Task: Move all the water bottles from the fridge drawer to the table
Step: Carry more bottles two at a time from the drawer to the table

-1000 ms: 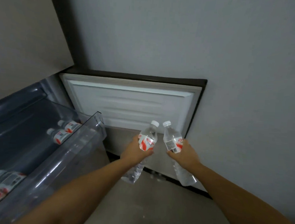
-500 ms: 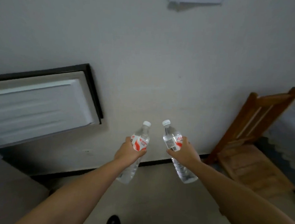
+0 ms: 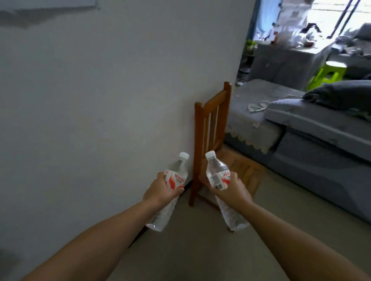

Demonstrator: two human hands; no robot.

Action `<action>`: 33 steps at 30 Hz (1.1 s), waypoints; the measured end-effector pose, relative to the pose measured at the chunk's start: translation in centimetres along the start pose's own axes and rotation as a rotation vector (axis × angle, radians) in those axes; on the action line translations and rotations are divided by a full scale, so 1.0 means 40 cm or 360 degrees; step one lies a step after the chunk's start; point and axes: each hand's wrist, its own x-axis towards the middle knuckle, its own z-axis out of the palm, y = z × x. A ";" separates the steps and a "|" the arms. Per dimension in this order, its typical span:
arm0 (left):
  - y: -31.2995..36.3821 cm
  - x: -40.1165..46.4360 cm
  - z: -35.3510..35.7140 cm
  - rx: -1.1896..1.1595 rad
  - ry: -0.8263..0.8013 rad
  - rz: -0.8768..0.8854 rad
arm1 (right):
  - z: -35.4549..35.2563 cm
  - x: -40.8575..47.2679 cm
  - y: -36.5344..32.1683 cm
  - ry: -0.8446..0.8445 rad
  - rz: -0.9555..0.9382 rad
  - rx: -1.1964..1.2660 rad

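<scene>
Head view: a person's left hand [image 3: 162, 192] grips one clear water bottle [image 3: 172, 182] around its red-and-white label, while the right hand [image 3: 234, 192] grasps a second water bottle [image 3: 218, 175] the same way. Both bottles are held in the air, caps tilted up and apart, in front of a grey wall [image 3: 97, 94], a wooden chair [image 3: 211, 120] and a grey sofa [image 3: 308, 128].

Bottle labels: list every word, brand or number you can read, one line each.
Left bottle: red brand lettering on the white label, too blurred to read.
Right bottle: red script and a barcode, too small to read.
No other readable text.
</scene>
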 end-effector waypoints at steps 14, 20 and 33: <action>0.368 0.176 0.274 0.0120 -0.0664 0.0655 | -0.213 -0.018 0.265 0.0515 0.0679 0.0351; 0.559 0.130 0.499 0.0296 -0.0902 0.0835 | -0.330 -0.076 0.463 0.0762 0.0931 0.0418; 1.076 -0.092 1.071 0.0434 -0.1321 0.1155 | -0.711 -0.210 0.995 0.1182 0.1404 0.0534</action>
